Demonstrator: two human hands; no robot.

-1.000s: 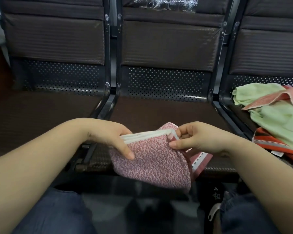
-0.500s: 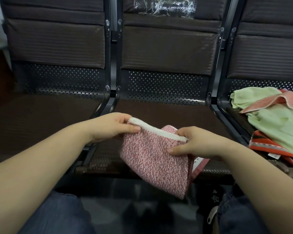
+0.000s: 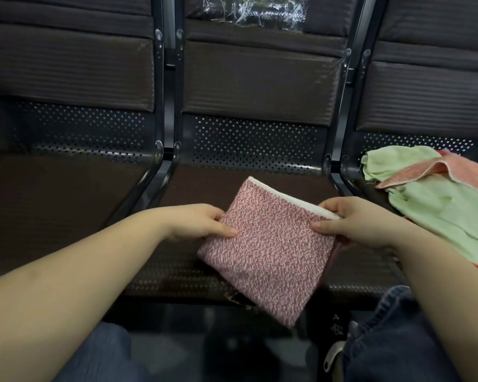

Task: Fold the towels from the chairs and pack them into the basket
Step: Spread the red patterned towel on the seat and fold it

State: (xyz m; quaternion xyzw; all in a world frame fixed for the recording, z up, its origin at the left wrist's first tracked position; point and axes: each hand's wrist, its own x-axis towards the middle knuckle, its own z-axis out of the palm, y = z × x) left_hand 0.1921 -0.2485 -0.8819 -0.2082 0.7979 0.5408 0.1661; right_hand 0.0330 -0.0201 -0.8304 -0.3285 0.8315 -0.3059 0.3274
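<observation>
Folding step nearly finished. Folded pink towel (image 3: 268, 244) in the lower middle of the frame, over the front edge of the middle seat (image 3: 204, 188), one corner hanging down. Left hand (image 3: 193, 223) pinching the left edge, right hand (image 3: 351, 223) pinching the right edge near the white border, thumbs on top. More towels (image 3: 436, 205) unfolded at right. No basket in sight. Next, probably: keeping both pinches firm, carrying the bundle flat to the basket.

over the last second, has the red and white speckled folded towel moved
Yes. The red and white speckled folded towel has gone from hanging off the middle chair seat's front edge to lying farther back on it.
</observation>
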